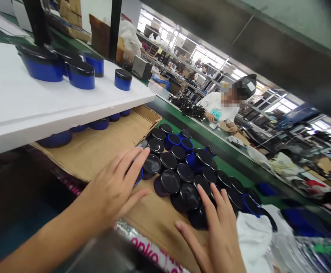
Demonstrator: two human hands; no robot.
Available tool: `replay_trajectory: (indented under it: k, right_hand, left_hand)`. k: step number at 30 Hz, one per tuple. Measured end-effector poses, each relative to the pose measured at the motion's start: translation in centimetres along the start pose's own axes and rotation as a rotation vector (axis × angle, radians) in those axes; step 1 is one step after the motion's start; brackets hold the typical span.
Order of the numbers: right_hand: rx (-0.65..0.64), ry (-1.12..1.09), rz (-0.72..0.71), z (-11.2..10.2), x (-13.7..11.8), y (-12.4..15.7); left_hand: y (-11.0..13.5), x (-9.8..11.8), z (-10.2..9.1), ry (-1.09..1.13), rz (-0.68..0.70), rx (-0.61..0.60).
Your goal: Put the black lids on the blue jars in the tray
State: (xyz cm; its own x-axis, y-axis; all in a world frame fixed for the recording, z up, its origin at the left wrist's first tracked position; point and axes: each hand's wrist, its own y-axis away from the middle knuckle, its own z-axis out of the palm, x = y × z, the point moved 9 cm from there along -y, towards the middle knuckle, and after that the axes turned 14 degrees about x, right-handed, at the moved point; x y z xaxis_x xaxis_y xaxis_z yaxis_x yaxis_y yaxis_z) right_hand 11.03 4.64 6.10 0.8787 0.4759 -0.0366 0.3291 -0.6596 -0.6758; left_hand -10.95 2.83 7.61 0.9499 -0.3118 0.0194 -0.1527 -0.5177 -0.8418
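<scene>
room: factory hall | windows (234, 72): bright daylight | conveyor belt (234, 167): green | shelving racks (182, 45): rear | co-worker (225, 110): seated

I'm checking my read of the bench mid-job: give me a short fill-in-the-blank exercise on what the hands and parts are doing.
1. The black round caps lie on a sheet of ____.
2. The left hand lies flat with its fingers ____.
3. The right hand touches the caps' ____ edge.
4. The blue containers stand on a ____ foam board.

Missing: cardboard; spread; near; white
</scene>
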Motion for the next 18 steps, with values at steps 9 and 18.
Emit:
replay_trajectory:
  k: [9,18]
  right_hand:
    - [0.029,0.304,-0.136,4.3,0.5,-0.2]
    - [0.211,0.188,-0.322,2.6,-0.1,0.6]
  left_hand:
    - [-1.3,1.6,5.1,-0.111,0.129,-0.121]
    - [-2.0,7.3,8.0,-0.039,0.403,-0.107]
